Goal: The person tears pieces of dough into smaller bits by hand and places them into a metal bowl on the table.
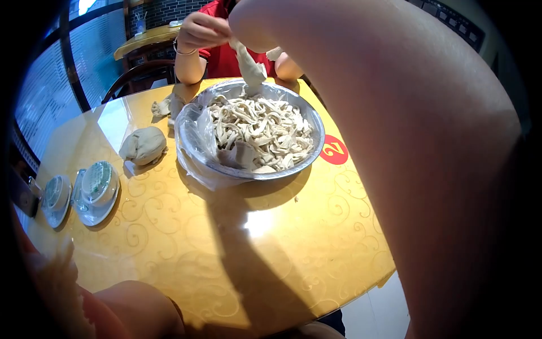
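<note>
My raised right arm (395,130) crosses the right side very close to the camera; its hand is out of view. At the lower left edge, a blurred, ragged pale shape (59,277) appears beside skin that may be my left hand (101,316); its fingers cannot be made out. A round metal basin (319,127) lined with clear plastic holds a heap of pale grey, soft strips (259,127). Left of the basin lies a folded pale grey lump (145,146). Smaller pale pieces (164,106) lie behind it.
Across the yellow patterned table (169,237), a person in a red shirt holds a hanging pale piece (248,65) over the basin. Two plastic-wrapped dish sets (99,192) stand at the left. A red round sticker (334,150) lies right of the basin. Behind are a chair and another table (148,40).
</note>
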Demonstrator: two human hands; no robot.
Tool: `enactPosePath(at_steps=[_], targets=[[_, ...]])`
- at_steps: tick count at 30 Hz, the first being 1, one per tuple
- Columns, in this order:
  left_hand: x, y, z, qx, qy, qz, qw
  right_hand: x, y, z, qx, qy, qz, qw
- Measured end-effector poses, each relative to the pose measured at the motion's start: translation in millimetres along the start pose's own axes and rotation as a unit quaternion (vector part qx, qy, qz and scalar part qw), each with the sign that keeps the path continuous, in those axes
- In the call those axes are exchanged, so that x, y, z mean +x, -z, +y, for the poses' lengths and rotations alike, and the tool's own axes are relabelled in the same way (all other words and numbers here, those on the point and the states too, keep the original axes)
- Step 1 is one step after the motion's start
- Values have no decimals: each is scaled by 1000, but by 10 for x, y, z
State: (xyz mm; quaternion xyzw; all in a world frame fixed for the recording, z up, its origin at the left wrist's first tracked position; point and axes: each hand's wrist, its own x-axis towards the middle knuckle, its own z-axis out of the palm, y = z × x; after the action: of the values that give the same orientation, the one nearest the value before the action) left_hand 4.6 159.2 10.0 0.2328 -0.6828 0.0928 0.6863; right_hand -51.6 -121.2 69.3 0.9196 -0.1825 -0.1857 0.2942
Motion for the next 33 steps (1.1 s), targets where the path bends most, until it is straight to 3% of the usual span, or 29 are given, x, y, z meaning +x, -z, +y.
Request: enactPosePath(at_steps=[14,18,19,25,28,33], targets=[[31,26,146,32,-4,4,999,-407,126,1288,149,-166,79,972],[26,72,195,32,-14,12,999,-697,-74,1083,151,-75,38,985],[18,81,208,32,-16,12,999,-681,-329,1093,117,-11,92,989],[26,134,192,25,-12,6,1000,-782,-980,561,206,-4,140,968],[4,143,182,27,-7,6,1000,-841,-1082,393,259,0,237,936],[57,109,136,34,1,-3,999,-881,-1104,143,409,0,366,836]])
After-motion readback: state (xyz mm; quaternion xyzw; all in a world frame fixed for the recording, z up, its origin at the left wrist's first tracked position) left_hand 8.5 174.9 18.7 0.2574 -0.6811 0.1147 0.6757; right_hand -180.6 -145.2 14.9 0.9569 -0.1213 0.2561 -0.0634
